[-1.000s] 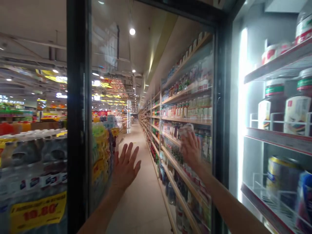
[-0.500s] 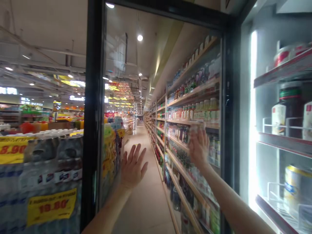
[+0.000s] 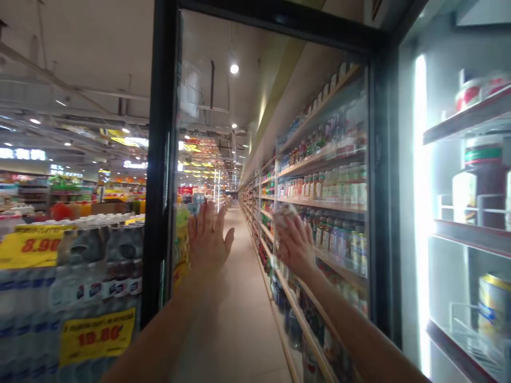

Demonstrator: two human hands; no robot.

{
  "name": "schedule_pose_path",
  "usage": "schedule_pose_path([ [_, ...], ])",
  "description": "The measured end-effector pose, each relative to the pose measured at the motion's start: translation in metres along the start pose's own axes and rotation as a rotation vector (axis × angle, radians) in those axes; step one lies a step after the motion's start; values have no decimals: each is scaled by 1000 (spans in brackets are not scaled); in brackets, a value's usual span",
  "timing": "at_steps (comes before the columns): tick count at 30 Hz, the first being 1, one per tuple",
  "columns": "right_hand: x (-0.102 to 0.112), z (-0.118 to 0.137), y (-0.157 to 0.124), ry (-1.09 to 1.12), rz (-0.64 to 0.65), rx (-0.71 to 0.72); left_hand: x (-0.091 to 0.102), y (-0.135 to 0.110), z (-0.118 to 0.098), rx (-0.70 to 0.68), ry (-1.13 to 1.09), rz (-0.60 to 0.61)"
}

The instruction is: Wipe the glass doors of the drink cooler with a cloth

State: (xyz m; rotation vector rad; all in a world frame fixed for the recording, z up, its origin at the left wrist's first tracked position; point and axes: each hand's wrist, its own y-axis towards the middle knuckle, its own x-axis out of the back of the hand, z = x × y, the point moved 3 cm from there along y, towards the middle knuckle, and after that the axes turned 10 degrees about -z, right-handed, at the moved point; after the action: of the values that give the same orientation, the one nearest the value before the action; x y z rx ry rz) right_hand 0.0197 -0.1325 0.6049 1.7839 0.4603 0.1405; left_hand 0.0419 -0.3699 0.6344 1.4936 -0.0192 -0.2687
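Before me is a glass door (image 3: 165,133) with a black frame, swung out from a lit cooler. My left hand (image 3: 209,239) lies flat toward the pane, fingers spread, holding nothing. Under the fingers of my right hand (image 3: 295,247) is a pale crumpled cloth (image 3: 285,211), pressed toward the glass right of my left hand. The cloth is blurred and partly covered by the fingers.
At the right, cooler shelves (image 3: 471,230) hold bottles and a yellow-topped can (image 3: 493,306). Through the pane, bottle-filled shelves (image 3: 323,201) line an aisle floor (image 3: 239,314). Packed bottles (image 3: 96,290) with yellow price signs (image 3: 98,336) stand at the left.
My right hand has moved left across the pane with the cloth, closer to my left hand. In the picture, my left hand sits somewhat higher and the scene has shifted slightly right.
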Motion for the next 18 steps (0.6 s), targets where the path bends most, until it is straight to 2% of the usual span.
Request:
schedule_pose_path([
  [3,9,-57,9,-187,-148,-407,1,-1,-2,-22,30,-13],
  [4,10,-65,13,-217,-172,-482,1,-1,-2,-29,40,-19],
  [5,10,-64,17,-216,-177,-484,0,-1,-2,-34,46,-26],
  [6,8,-56,21,-182,-149,-405,0,-1,-1,-36,50,-33],
  [9,0,-15,21,3,15,43,-1,-1,1,-41,47,-48],
  [10,-1,-9,18,39,53,130,-1,-1,1,-40,46,-51],
  [11,0,-12,14,40,64,143,-1,-1,1,-41,44,-52],
  [12,2,-23,12,7,46,84,-1,-1,1,-43,43,-52],
  [16,17,-90,8,-229,-150,-421,-3,-2,1,-53,44,-49],
  [17,17,-94,9,-245,-162,-468,-3,-2,1,-56,45,-54],
  [18,15,-88,10,-235,-151,-457,-4,-2,2,-57,45,-59],
])
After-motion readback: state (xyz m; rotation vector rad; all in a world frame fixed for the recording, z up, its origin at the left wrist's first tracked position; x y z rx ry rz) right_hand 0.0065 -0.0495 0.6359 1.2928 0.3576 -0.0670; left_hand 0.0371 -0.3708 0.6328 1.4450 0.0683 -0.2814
